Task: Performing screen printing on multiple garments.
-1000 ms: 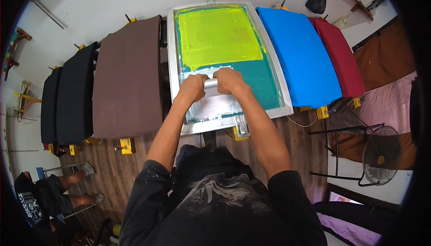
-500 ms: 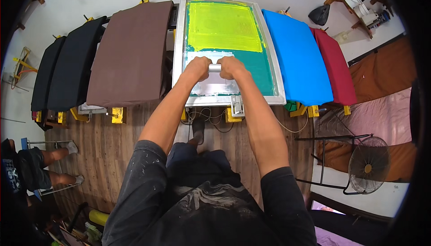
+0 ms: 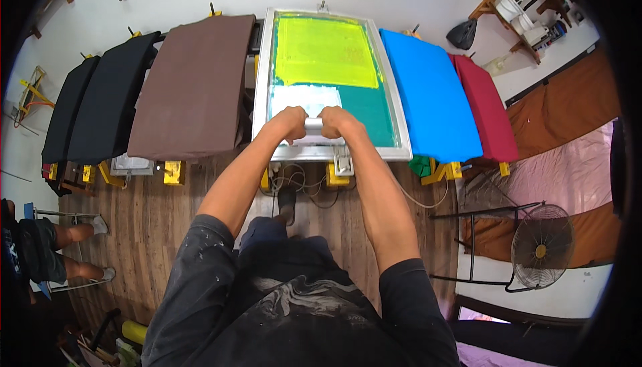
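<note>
A grey metal squeegee handle (image 3: 313, 126), a short round bar, lies crosswise near the front end of the aluminium-framed printing screen (image 3: 261, 86), held at both ends. The screen lies flat over its station, its mesh yellow-green across the far half and teal nearer the front, with a pale whitish patch of ink (image 3: 304, 98) just beyond the handle on the left side.

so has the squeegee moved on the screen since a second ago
Yes. The squeegee, gripped by the left hand and right hand, has come nearer the screen frame's near edge, toward the person.
</note>
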### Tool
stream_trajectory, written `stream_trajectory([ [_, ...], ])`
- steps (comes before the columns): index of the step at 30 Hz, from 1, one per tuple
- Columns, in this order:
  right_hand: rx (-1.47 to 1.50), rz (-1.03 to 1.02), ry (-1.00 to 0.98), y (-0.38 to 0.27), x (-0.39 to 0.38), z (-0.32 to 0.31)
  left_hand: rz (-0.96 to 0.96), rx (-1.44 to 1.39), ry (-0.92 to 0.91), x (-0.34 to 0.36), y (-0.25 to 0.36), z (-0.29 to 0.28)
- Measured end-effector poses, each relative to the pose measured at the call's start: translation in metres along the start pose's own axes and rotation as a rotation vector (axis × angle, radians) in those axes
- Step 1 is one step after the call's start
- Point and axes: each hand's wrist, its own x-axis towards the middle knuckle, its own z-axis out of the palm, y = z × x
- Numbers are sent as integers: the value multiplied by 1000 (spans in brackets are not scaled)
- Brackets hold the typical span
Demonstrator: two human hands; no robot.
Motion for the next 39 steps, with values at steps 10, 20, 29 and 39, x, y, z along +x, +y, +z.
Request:
stream_trajectory([
  [10, -20, -56, 126, 9, 52, -23, 110, 31, 326, 53, -30, -12],
  [20, 176, -230, 390, 1, -56, 53, 176, -100, 465, -49, -1, 59],
  [29, 142, -201, 249, 13, 30, -26, -4, -53, 182, 35, -16, -27],
  [39, 208, -258, 309, 10, -29, 26, 161, -103, 351, -29, -1, 32],
])
